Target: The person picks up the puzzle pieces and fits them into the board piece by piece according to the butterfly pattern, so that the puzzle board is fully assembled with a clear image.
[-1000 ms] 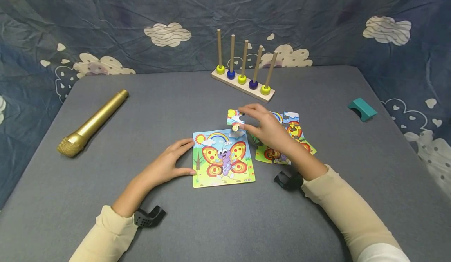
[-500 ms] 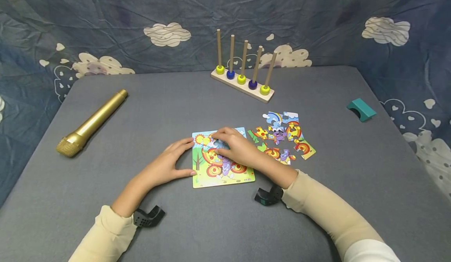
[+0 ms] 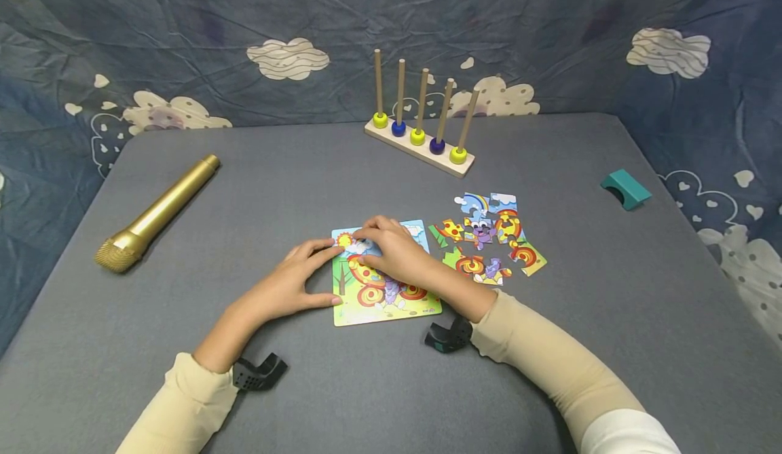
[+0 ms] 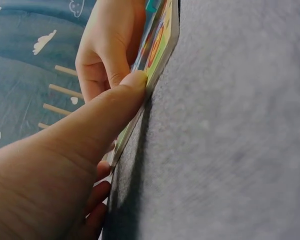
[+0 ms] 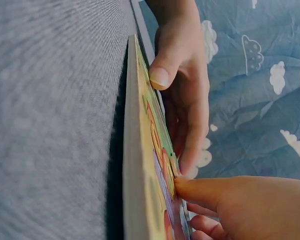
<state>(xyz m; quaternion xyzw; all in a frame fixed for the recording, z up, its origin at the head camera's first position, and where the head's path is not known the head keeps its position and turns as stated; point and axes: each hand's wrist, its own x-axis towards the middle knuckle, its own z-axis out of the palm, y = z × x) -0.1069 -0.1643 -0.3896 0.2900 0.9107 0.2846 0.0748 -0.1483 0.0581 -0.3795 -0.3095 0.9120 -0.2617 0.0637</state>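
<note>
While the mid-frame puzzle board (image 3: 366, 313) lies under the right hand (image 3: 398, 254), its grip unclear, the left hand (image 3: 288, 281) touches it, fingers apart; grey table (image 3: 366, 386), blue cloth (image 3: 550, 13) above.

1 brd (image 3: 366, 313), 8 loose pcs (image 3: 482, 232), 5 pegs (image 3: 422, 101)

Gray tabletop (image 3: 275, 182), wrinkled blue backdrop (image 3: 183, 20), pale printed clouds (image 3: 288, 59)

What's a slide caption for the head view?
Left hand touching the butterfly board, right hand over it, loose pieces beside it.
</note>
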